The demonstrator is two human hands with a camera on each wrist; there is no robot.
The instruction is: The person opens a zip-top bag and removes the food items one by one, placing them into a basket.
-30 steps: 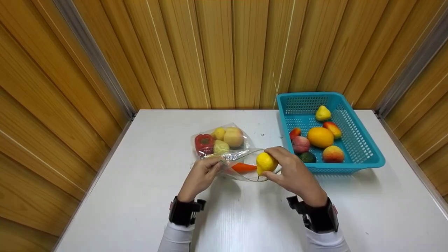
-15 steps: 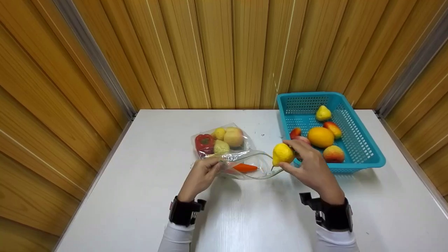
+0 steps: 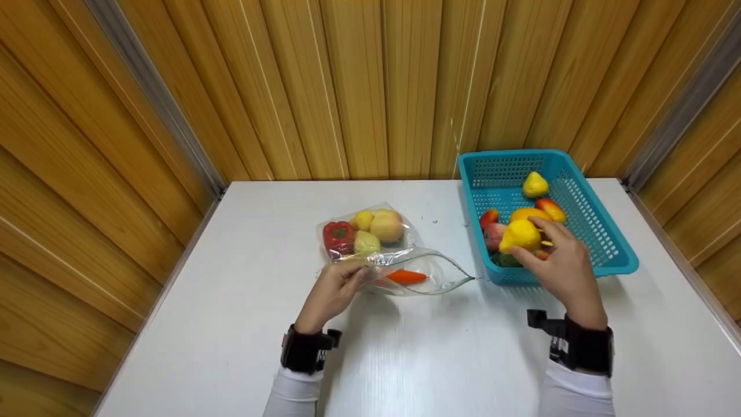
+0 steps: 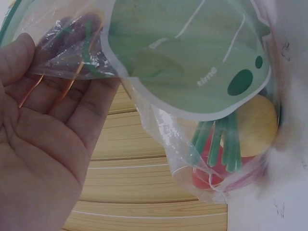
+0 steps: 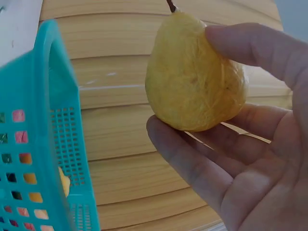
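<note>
My left hand (image 3: 337,292) pinches the rim of a clear plastic zip bag (image 3: 417,255), whose mouth gapes to the right. Inside the bag are a red bell pepper (image 3: 339,236), an orange carrot-like piece (image 3: 407,277), a peach-like fruit (image 3: 386,226) and smaller yellow and pale green produce. Green print covers the bag (image 4: 187,62) in the left wrist view. With thumb and fingers my right hand (image 3: 564,266) holds a yellow pear (image 3: 520,235) above the front of the blue basket. The pear (image 5: 192,77) has a dark stem, seen in the right wrist view.
The blue basket (image 3: 613,231) stands on the right of the white table (image 3: 243,260). In it lie another yellow pear (image 3: 535,185), a red-yellow mango (image 3: 550,209), a larger orange-yellow fruit (image 3: 528,214) and several others. Wood-patterned walls (image 3: 359,87) border the table.
My right hand has carried the pear from the bag's mouth rightward to over the basket. The left hand stays at the bag, whose right end now tapers to a point.
</note>
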